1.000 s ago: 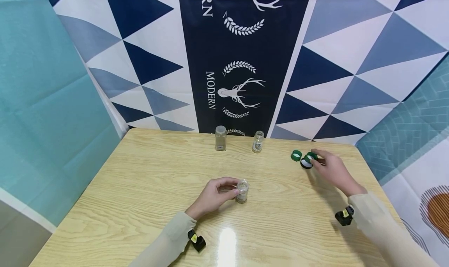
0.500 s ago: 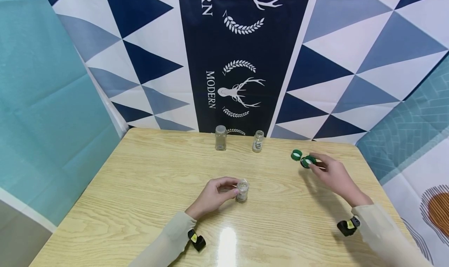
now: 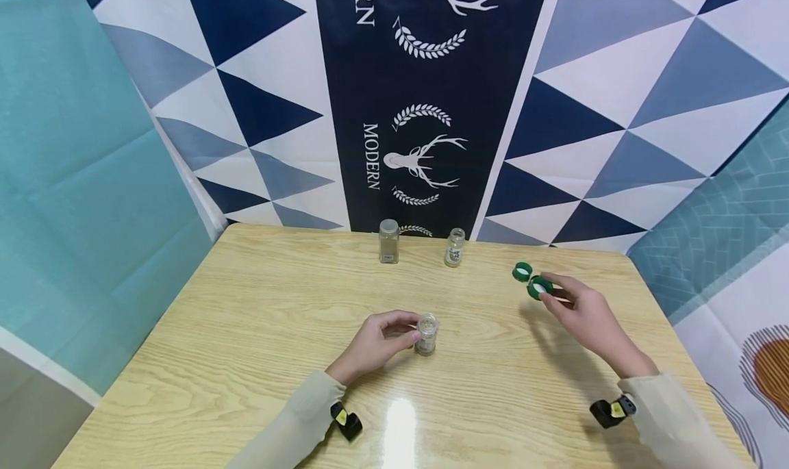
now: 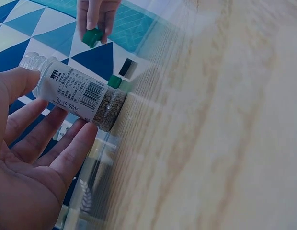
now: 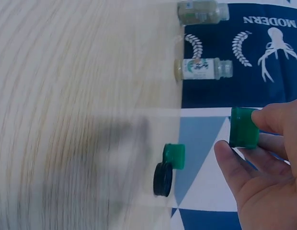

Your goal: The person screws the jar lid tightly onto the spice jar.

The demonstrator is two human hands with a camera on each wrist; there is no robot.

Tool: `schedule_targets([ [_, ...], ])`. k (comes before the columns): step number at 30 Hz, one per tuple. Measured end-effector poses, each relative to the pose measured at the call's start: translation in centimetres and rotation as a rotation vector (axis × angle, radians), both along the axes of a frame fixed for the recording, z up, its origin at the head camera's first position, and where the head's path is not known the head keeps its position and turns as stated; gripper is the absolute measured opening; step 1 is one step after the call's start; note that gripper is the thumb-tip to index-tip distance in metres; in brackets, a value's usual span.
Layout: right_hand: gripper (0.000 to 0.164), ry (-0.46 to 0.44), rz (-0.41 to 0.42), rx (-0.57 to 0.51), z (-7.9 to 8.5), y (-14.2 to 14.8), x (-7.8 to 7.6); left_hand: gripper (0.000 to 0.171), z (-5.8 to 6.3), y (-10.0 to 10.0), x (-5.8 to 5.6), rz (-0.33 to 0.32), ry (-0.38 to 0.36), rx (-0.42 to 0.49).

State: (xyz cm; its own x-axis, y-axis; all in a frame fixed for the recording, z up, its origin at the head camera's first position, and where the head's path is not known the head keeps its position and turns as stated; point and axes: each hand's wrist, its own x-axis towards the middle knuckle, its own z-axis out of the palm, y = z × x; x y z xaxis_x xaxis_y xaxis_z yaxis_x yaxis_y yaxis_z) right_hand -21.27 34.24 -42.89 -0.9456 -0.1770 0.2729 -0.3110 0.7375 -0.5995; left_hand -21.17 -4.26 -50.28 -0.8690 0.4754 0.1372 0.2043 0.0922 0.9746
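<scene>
My left hand (image 3: 376,339) holds an uncapped clear spice jar (image 3: 427,342) upright on the table, thumb at its neck and fingertips along its other side. In the left wrist view, the labelled jar (image 4: 72,91) has small brown grains in its lower part. Over the table's right side, my right hand (image 3: 582,318) pinches a green cap (image 3: 540,288) between thumb and fingers, with its hollow side showing. The right wrist view shows this cap (image 5: 244,127) raised off the table. Below it lie another green cap (image 5: 175,155) and a black cap (image 5: 163,179), hidden in the head view.
At the table's back stand a larger jar (image 3: 389,243) of greyish contents and a small clear jar (image 3: 453,250) with an open mouth. Patterned cloth (image 3: 265,99) hangs right behind the table's far edge (image 3: 296,229).
My right hand has lifted the green cap from by the black cap and drawn it slightly toward me. My left hand and its jar have stayed in place.
</scene>
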Motion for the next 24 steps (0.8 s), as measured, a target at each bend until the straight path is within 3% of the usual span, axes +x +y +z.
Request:
schedule_targets([
  [24, 0.041, 0.085, -0.008, -0.034, 1.6, -1.9, 1.6, 0.04, -0.3, 0.1, -0.2, -0.042, -0.005, -0.026],
])
